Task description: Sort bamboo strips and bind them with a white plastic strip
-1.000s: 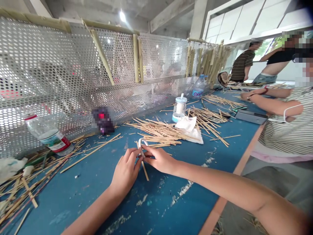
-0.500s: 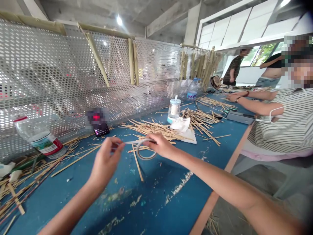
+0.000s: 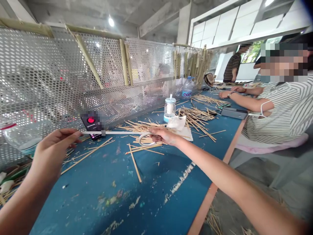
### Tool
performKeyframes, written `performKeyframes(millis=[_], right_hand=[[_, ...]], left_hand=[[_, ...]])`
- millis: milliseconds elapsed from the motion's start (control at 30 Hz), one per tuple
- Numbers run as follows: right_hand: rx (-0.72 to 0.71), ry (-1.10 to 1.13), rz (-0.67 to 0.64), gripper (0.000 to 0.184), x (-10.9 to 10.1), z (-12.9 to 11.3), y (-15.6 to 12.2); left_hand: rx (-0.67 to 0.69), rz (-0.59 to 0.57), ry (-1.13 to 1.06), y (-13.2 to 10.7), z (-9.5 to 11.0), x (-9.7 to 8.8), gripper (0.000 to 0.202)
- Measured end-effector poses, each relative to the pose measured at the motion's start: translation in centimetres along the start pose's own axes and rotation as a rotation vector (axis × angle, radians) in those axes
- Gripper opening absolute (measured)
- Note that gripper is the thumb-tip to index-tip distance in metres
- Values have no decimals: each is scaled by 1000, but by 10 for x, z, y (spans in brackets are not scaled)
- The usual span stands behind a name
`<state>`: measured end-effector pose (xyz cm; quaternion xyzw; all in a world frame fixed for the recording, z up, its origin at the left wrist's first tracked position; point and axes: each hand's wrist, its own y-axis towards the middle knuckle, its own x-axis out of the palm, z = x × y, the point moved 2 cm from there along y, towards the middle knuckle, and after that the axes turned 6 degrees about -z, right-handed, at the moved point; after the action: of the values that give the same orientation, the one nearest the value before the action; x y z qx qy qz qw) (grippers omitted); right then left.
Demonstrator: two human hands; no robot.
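Observation:
My right hand (image 3: 162,135) grips a narrow roll of white tape (image 3: 144,142) above the blue table (image 3: 105,199). From the roll a strip of tape (image 3: 117,133) runs straight and taut to the left. Its free end is pinched between the thumb and fingers of my left hand (image 3: 55,147). The strip passes in front of a phone (image 3: 91,125) leaning on the perforated metal screen. Thin bamboo sticks (image 3: 137,125) lie in a loose heap behind the roll, and one single stick (image 3: 135,163) lies just below it.
A lidded jar (image 3: 169,109), crumpled tissue (image 3: 177,123) and a blue-labelled bottle (image 3: 187,88) stand or lie beyond the sticks. At far left is a large bottle (image 3: 18,137) near the perforated screen (image 3: 61,81). A person in a striped top (image 3: 288,107) sits on the right near a grey case (image 3: 234,113).
My left hand has moved far to the left, drawing the tape strip out much longer. My right hand stays nearly in place with the roll. The view has shifted slightly right.

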<state>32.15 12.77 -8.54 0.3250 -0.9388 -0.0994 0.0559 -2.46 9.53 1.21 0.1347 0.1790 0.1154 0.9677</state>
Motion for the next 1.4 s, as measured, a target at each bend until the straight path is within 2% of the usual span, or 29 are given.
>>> performKeyframes(millis=[100,200,300,400,533,633,700,800,867,967,1067,1133,1200,1300,1400], right_hand=[[16,-100,24,36,-6,0,2],[1,-122,84,35,-12,-4,2],[-27,-51,176,37,-24,-10,-1],[-43,-12,253,37,-38,-14,-5],[-39,-1,293,36,-43,-11,-6],[-51,2,310,36,-40,-10,-4],[-67,10,337,37,-39,-10,-3],[-103,33,403,39,-42,-11,-3],[-117,41,435,39,-45,-10,-4],[-100,27,432,40,-43,-7,-4],[-68,0,402,39,-32,-6,-6],[-60,-89,416,39,-22,-8,-8],[-59,-284,448,39,-11,-13,-11],[-42,-585,419,40,6,-19,-13],[22,-566,301,38,18,-19,-13]], left_hand=[[15,0,40,2,4,-7,43],[79,6,92,-4,8,-1,42],[128,-5,144,-20,18,10,40],[218,-7,229,-47,38,18,35],[383,110,442,-76,63,19,24],[506,172,572,-81,67,19,16],[633,152,667,-81,64,22,11],[886,10,825,-84,61,31,6],[958,-59,880,-89,61,33,6],[930,-65,901,-97,60,27,6],[934,-73,961,-102,49,16,8],[968,-146,1029,-103,34,6,8],[970,-274,1067,-103,14,-4,9],[819,-409,994,-101,-13,-22,11],[555,-372,834,-101,-35,-36,25]])
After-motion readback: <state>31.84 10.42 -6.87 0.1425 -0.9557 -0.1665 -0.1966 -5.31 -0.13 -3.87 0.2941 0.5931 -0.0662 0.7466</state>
